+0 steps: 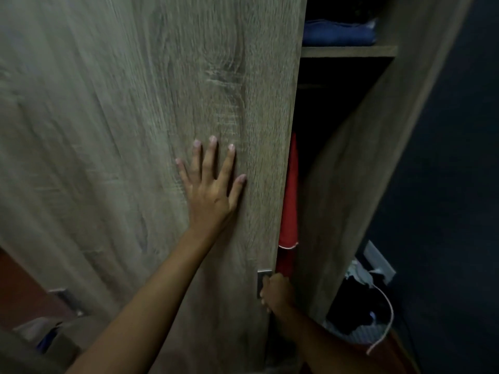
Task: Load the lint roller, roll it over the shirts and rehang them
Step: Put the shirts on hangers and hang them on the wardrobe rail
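1. Lint roller is not in view, and neither hand holds it, so I judge this to be the fetching or rehanging end of the task.
2. Nearest, one right hand (275, 291) curls its fingers round the single metal handle (262, 276) at the door's edge. That grip is what lets it move the door.
3. Slightly farther up, one left hand (210, 190) lies flat on the wood with all five fingers straight and spread. It holds nothing and probably steadies or pushes the panel.
4. One wardrobe door (135, 103) fills most of the view and stands partly open, leaving a narrow dark gap on its right.
5. On the floor to the right sits one basket (359, 337) holding dark and pale clothes, with one pale cord (386, 306) looping over it.
6. Inside the gap hangs one red shirt (290, 198). Only a sleeve and hem show, just behind the door edge, and any other shirts are hidden in the dark.
7. Farthest and highest, one shelf (348, 51) carries one stack of folded blue clothes (337, 33).
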### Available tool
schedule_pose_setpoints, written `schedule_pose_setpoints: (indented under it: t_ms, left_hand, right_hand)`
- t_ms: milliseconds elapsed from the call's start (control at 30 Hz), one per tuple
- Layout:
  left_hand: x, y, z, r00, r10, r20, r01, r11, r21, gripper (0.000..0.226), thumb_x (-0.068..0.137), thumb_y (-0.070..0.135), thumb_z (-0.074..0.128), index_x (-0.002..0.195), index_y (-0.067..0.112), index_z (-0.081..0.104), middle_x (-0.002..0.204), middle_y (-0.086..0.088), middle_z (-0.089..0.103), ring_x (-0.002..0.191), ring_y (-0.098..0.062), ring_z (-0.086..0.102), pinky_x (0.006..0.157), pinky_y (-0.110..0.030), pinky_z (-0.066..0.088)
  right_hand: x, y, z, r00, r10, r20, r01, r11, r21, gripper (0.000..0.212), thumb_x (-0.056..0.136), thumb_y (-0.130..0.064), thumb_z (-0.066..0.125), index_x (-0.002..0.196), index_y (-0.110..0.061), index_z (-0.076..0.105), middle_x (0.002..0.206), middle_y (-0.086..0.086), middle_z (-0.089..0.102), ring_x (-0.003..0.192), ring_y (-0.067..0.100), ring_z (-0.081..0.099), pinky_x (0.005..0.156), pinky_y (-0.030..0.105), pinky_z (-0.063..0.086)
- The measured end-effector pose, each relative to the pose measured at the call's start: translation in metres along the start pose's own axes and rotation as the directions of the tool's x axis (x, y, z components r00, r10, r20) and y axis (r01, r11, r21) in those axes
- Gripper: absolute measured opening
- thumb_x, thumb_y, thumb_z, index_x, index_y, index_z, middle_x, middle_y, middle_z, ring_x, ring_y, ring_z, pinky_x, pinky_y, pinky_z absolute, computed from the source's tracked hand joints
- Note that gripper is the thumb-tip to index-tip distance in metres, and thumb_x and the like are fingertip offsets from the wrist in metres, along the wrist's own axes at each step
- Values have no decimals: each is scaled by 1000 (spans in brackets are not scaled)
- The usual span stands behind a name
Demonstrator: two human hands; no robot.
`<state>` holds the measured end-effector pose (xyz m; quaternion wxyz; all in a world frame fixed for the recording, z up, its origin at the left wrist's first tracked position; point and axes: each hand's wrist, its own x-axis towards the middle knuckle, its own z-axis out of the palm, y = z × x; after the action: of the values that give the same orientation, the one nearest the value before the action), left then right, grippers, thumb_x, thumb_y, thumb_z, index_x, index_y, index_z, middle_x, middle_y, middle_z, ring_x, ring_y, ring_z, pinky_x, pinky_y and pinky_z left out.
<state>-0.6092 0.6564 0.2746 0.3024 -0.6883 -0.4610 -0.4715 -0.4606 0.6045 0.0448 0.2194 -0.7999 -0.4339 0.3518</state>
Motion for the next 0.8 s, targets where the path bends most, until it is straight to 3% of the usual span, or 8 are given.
schedule_pose_setpoints:
  t_ms: [133, 233, 367, 467, 533, 700, 800]
  left_hand:
    - [3, 48, 24, 998, 60, 29, -62, 996, 70, 64, 99, 54, 48, 152, 22, 33, 162, -9, 17, 152, -26, -1, 116, -65, 11]
    - [8, 79, 39, 996, 85, 40, -88, 991, 100, 66, 100, 57, 43, 155, 24, 24, 166, -1, -2, 152, -24, -11, 116, -64, 13]
    - [12, 111, 52, 996, 73, 48, -77, 993, 90, 65, 101, 56, 40, 155, 23, 27, 162, -9, 20, 151, -25, -12, 114, -65, 15]
    - [14, 124, 58, 996, 72, 47, -76, 993, 91, 66, 101, 57, 40, 155, 22, 28, 162, -9, 19, 151, -26, -12, 114, -67, 14]
    - [14, 129, 62, 995, 83, 52, -88, 991, 102, 67, 101, 58, 40, 155, 22, 26, 162, -6, 13, 151, -26, -14, 114, -67, 13]
    - [14, 139, 66, 996, 73, 55, -78, 992, 95, 68, 100, 57, 42, 156, 22, 23, 161, -14, 25, 151, -27, -13, 116, -66, 8]
    - [15, 146, 68, 996, 71, 60, -76, 992, 99, 67, 101, 56, 42, 155, 22, 26, 161, -14, 25, 151, -27, -14, 116, -65, 5]
  right_hand:
    - [5, 16, -57, 996, 81, -24, -77, 989, 123, 34, 98, -25, 46, 74, -7, 63, 70, 8, 72, 54, 19, 68, 44, 27, 52]
    - [17, 33, -84, 994, 106, -16, -102, 979, 175, 35, 99, -18, 44, 73, -3, 61, 66, 13, 70, 44, 22, 64, 40, 28, 52]
    - [19, 48, -112, 994, 111, 0, -108, 964, 243, 38, 101, -21, 43, 70, -5, 58, 65, 12, 66, 39, 18, 58, 36, 23, 45]
    - [18, 55, -124, 994, 112, 14, -112, 961, 252, 38, 103, -28, 43, 76, -5, 56, 64, 9, 64, 38, 15, 55, 34, 20, 40]
    - [20, 58, -127, 993, 120, 17, -120, 951, 284, 36, 103, -27, 42, 78, -5, 54, 65, 9, 63, 38, 15, 54, 34, 21, 39]
    - [19, 59, -134, 989, 147, 6, -140, 928, 344, 36, 102, -18, 41, 69, -7, 46, 65, 11, 60, 44, 18, 54, 34, 22, 41]
    - [26, 68, -135, 990, 142, 1, -136, 951, 278, 31, 100, -20, 44, 72, -11, 55, 83, 13, 69, 68, 25, 68, 60, 33, 59]
